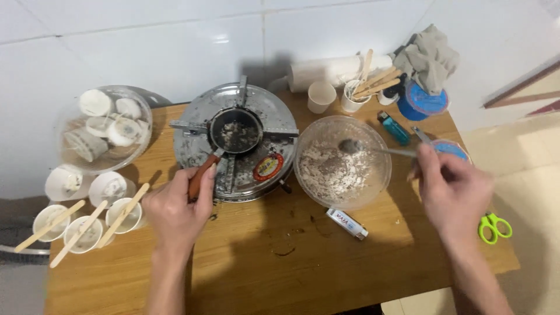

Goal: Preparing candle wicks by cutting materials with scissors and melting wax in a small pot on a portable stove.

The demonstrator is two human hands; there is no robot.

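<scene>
My left hand (175, 207) grips the brown handle (200, 175) of a small dark pan (236, 131) that sits on a round silver stove (265, 114); the pan holds pale flakes. My right hand (452, 186) holds a metal spoon (373, 149) by its handle. The spoon's bowl hovers over a clear glass bowl (376, 186) filled with whitish flaky powder, just right of the stove.
A wooden table (303, 256) carries a glass bowl of small white cups (105, 128), cups with wooden sticks (84, 224), two lighters (347, 224), paper cups (321, 96), a cup of sticks (361, 93), a blue tub (423, 102) under a grey cloth, green scissors (494, 226).
</scene>
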